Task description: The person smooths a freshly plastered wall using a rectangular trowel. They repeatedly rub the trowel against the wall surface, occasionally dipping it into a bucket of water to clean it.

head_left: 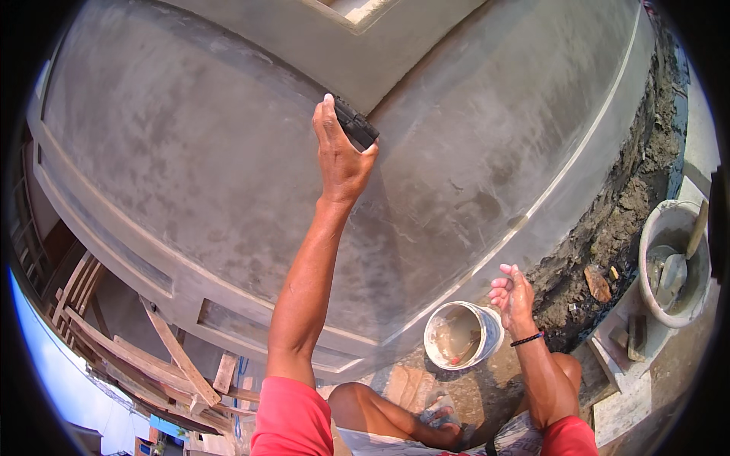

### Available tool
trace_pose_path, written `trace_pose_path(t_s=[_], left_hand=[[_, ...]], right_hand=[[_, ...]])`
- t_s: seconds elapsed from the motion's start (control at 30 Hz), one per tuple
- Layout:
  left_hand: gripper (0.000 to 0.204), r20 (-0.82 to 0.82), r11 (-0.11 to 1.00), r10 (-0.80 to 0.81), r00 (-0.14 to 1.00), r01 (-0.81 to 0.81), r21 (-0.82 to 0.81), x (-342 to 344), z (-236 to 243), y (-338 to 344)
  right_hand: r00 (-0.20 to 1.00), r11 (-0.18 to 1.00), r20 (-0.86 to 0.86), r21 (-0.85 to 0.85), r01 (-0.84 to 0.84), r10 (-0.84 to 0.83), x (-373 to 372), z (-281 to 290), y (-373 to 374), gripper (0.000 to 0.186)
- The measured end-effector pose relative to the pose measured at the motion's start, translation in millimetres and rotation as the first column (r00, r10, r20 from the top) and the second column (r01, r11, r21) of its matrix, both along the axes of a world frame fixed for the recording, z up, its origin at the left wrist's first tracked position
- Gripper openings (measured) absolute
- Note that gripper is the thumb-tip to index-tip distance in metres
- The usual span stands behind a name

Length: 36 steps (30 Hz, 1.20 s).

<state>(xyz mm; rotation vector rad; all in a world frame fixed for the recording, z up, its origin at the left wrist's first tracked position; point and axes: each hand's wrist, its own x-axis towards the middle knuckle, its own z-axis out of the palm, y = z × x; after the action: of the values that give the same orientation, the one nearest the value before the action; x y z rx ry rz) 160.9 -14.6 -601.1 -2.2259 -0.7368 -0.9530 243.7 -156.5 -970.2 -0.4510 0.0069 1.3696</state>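
My left hand point(342, 163) reaches up to the grey plastered wall point(251, 182), with thumb and fingers closed round a black rectangular block point(355, 125). The block rests against the plaster at the inner corner, where two wall faces meet a raised panel point(334, 45). Lower right, my right hand point(515, 300) is raised beside the rim of a white bucket point(496, 334). Its fingers are loosely bent and somewhat apart, with nothing seen in them. Murky water and a small object that I cannot make out are in the bucket.
A larger tub point(646, 281) at the far right holds grey mix and a trowel point(671, 277). Dark rubble and soil point(631, 197) run along the wall's foot. Stones and boards point(623, 403) lie nearby. Wooden scaffolding point(144, 357) stands at lower left.
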Motion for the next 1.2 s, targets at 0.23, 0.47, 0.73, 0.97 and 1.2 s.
trace_pose_path(t_s=[0.23, 0.47, 0.73, 0.97, 1.2], left_hand=[[0.103, 0.065, 1.0, -0.015, 0.998, 0.014, 0.016, -20.1, 34.3, -12.5], [0.1, 0.099, 0.993, 0.032, 0.995, -0.043, 0.112, -4.4, 115.2, 0.4], [0.099, 0.095, 0.999, 0.004, 0.996, -0.009, 0.047, 14.3, 52.7, -1.1], [0.103, 0.036, 0.991, -0.053, 0.998, 0.057, -0.119, -1.2, -10.2, -4.7], [0.1, 0.154, 0.996, 0.028, 0.988, -0.04, 0.074, -5.8, 85.8, -4.8]], right_hand=[[0.998, 0.998, 0.026, 0.015, 0.06, -0.06, 11.7, 6.7, -6.9, 0.044], [0.997, 0.998, 0.036, -0.012, 0.069, -0.068, 16.4, 1.2, -7.0, 0.044], [0.996, 0.996, 0.041, -0.049, 0.075, -0.073, 20.7, 0.5, -7.3, 0.045], [0.997, 0.998, 0.052, -0.027, 0.055, -0.053, 16.1, 4.1, -6.0, 0.045], [0.995, 0.995, 0.029, -0.027, 0.099, -0.099, 24.8, 0.4, -5.3, 0.045]])
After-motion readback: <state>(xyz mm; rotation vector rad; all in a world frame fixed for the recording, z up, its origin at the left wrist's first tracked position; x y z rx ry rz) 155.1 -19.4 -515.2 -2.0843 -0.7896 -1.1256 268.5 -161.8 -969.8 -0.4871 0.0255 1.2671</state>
